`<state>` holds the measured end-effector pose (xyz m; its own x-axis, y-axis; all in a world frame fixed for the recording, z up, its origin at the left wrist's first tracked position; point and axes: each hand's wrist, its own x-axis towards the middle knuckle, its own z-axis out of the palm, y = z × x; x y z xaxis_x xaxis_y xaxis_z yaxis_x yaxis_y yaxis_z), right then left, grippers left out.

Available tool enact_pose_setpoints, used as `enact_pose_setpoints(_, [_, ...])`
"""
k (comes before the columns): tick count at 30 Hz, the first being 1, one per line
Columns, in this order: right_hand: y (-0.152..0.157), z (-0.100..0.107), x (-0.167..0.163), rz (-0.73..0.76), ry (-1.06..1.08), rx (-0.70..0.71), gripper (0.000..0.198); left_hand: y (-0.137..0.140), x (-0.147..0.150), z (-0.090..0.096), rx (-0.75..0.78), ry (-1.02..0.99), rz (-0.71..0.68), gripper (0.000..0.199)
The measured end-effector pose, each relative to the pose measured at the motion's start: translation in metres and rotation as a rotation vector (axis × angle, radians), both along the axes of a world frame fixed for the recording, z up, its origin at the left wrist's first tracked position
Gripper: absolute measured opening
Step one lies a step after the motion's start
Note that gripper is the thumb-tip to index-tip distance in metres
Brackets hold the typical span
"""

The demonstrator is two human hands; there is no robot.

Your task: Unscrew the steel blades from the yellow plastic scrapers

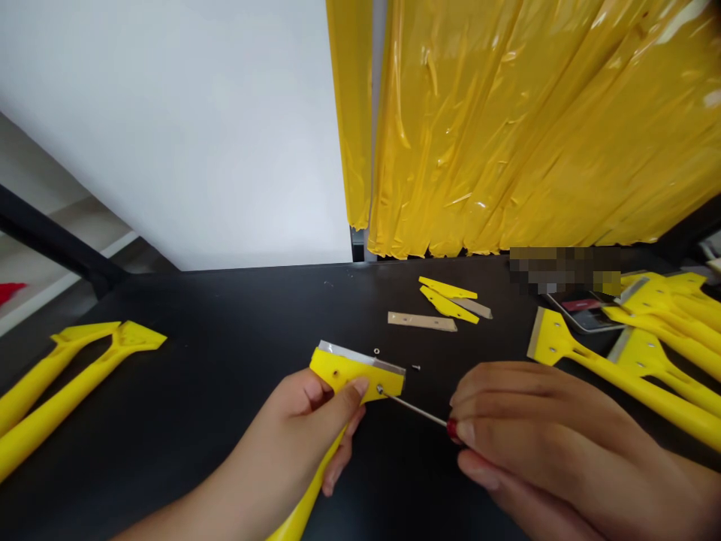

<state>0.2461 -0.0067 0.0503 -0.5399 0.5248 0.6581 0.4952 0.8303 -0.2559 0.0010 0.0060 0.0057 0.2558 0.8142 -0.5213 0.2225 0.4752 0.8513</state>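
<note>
My left hand [321, 421] is wrapped round the neck of a yellow scraper [349, 374], its thumb pressed on the head. A metal blade [360, 355] sticks out along the scraper's far edge. In my right hand [541, 436] is a screwdriver [420, 411] with a red handle, mostly hidden by the fingers. Its tip touches a screw [380, 389] in the right hole of the head; the left hole [336, 373] shows no screw. Just beyond the scraper lie a small nut [377, 351] and a loose screw [416, 367] on the black table.
Loose yellow plates [449, 304] and blades [422, 321] lie behind the scraper. Two yellow handles [129, 338] without blades rest at left. Several bladed scrapers [555, 338] are piled at right by a phone [586, 312]. White board [225, 135] and yellow plastic sheeting [507, 128] stand behind.
</note>
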Motion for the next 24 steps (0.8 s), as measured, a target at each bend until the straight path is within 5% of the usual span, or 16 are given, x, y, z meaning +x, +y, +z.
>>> enact_pose_setpoints(4, [-0.0004, -0.0009, -0.0012, 0.003, -0.017, 0.033, 0.044, -0.0018, -0.0014, -0.0019, 0.000, -0.021, -0.003, 0.055])
enact_pose_setpoints(9, [-0.0026, -0.0028, 0.0062, -0.029, -0.018, 0.046, 0.021, -0.0033, 0.0001, 0.0037, -0.009, 0.025, 0.003, 0.055])
enact_pose_setpoints(24, [-0.0074, 0.0056, 0.0043, -0.193, -0.245, 0.010, 0.028, -0.0031, 0.0023, 0.0044, 0.026, 0.070, 0.014, 0.055])
